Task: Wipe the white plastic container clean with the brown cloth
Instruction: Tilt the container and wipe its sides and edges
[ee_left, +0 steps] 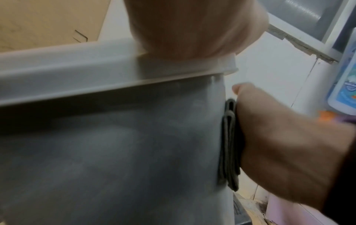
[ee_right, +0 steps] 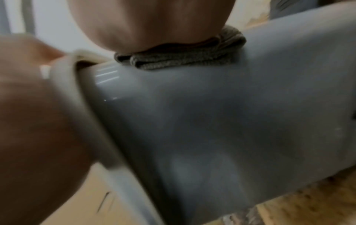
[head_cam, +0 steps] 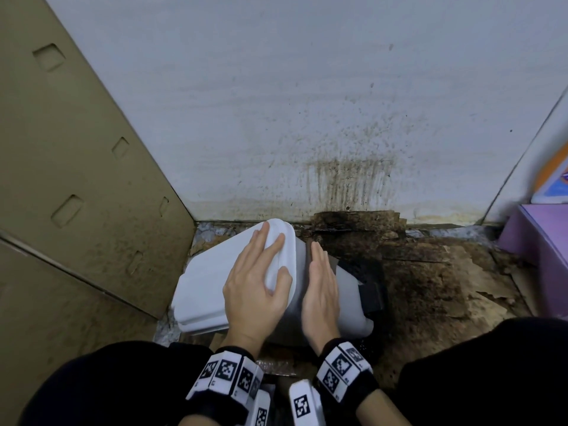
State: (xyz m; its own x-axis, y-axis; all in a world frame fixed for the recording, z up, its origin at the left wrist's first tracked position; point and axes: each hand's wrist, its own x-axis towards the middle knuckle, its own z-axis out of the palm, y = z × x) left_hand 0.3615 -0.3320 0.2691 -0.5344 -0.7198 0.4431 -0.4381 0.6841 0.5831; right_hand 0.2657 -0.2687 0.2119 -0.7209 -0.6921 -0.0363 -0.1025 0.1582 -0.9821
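Now we have the white plastic container (head_cam: 212, 281) tipped on its side on the stained floor (head_cam: 430, 272), our left hand (head_cam: 256, 284) spread flat over its lidded end. Just right of it, our right hand (head_cam: 321, 292), fingers straight and together, presses the folded brown cloth (ee_right: 179, 57) against the container's side wall.

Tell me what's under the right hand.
A folded brown cloth lies under the right hand, pressed flat against the container side. The hand covers most of the cloth; only its edges show.
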